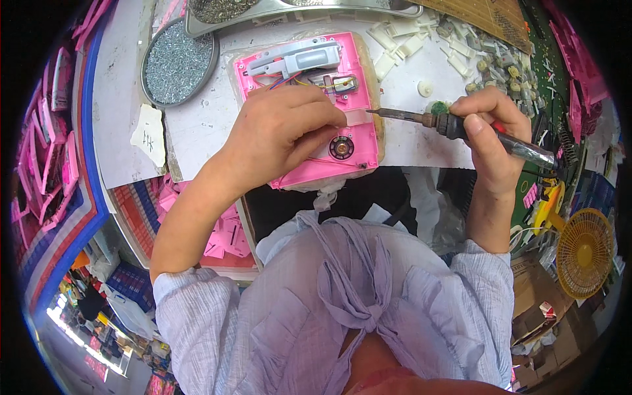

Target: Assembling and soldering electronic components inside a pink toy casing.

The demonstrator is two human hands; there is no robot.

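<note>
A pink plastic toy housing [316, 171] lies open on a padded, film-wrapped block in front of me. Inside it are a grey-and-white plastic part [309, 60], a small mechanism with a clear window [343, 84], coloured wires and a round black speaker [342, 147]. My left hand [283, 128] rests over the housing with its fingers curled together; what they pinch is hidden. Its fingertips meet a small translucent white piece [358, 117]. In my right hand [494, 128] is a soldering iron [454, 125], held nearly level, its tip by that piece's right end.
A round dish of small screws [179, 62] stands at the far left, with a metal tray [303, 12] behind the housing. White plastic parts [401, 39] and small motors [510, 72] lie at the far right. A yellow fan [584, 253] is to my right; pink parts [230, 237] lie lower left.
</note>
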